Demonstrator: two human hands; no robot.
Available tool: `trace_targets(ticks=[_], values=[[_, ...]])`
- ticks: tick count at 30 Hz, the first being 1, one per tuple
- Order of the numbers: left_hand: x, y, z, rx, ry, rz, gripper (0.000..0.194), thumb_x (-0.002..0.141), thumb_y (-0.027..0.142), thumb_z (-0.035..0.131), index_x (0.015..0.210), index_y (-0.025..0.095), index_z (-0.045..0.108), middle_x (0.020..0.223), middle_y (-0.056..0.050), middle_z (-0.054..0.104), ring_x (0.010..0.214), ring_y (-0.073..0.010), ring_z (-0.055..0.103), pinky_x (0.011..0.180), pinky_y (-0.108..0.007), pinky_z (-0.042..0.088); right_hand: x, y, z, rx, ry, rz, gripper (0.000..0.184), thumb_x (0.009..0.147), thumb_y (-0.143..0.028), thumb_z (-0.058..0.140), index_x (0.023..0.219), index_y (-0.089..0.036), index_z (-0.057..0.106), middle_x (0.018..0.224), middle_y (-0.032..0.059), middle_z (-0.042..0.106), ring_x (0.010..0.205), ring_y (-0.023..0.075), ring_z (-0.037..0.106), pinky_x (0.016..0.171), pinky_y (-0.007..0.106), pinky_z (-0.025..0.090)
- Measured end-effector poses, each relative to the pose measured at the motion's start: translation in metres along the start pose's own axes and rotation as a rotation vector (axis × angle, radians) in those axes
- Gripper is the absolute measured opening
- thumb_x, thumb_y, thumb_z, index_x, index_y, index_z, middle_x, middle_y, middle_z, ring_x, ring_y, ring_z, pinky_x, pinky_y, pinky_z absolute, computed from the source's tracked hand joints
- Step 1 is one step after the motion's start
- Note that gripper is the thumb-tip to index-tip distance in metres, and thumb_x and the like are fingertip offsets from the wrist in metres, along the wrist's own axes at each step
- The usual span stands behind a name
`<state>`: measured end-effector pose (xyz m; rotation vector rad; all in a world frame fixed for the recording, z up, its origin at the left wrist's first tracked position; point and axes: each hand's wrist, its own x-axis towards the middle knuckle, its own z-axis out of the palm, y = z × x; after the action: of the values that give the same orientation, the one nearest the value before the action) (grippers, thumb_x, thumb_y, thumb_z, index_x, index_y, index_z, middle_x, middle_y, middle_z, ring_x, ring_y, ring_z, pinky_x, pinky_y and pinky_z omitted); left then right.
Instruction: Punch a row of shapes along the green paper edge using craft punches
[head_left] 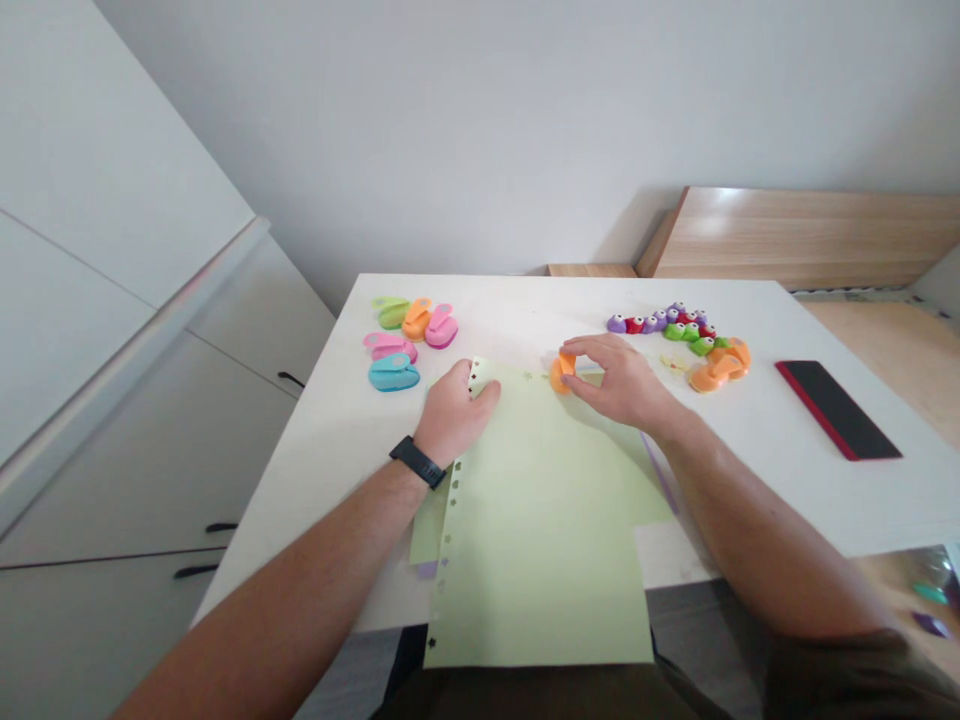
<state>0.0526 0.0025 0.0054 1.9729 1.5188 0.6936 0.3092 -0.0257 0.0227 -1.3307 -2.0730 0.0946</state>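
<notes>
A pale green sheet of paper point(547, 520) lies in front of me, its near end hanging over the table's front edge. Small shaped holes run down its left side, and a few marks show along the far edge. My left hand point(457, 405) grips the sheet's far left corner between thumb and fingers. At the far edge, my right hand point(611, 378) pinches an orange craft punch point(562, 372), which sits against the paper. Whether the edge is inside the punch's slot I cannot tell. More green and purple sheets point(427, 535) show underneath.
Several larger punches point(394, 372) in green, orange, pink and blue stand at the back left. Small purple, red and green punches point(679, 325) cluster at the back right, beside larger orange punches point(720, 368) and paper scraps point(675, 366). A black-and-red flat object point(836, 410) lies far right.
</notes>
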Motion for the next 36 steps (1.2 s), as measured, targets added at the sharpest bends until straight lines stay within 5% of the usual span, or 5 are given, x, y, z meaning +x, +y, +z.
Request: trace_targets(ticks=[36], values=[[0.0003,-0.0011,0.0000,0.009,0.009,0.003,0.019,0.088,0.040,0.053,0.089,0.021,0.055,0.080,-0.001,0.065,0.072,-0.0184,0.058,0.063,-0.029,0.037,0.0020,-0.0004,-0.0016,0.013,0.051,0.023,0.023,0.089,-0.021,0.057,0.108,-0.023,0.070,0.113,0.0069,0.073,0.107,0.0245,0.066,0.099,0.045,0.048]])
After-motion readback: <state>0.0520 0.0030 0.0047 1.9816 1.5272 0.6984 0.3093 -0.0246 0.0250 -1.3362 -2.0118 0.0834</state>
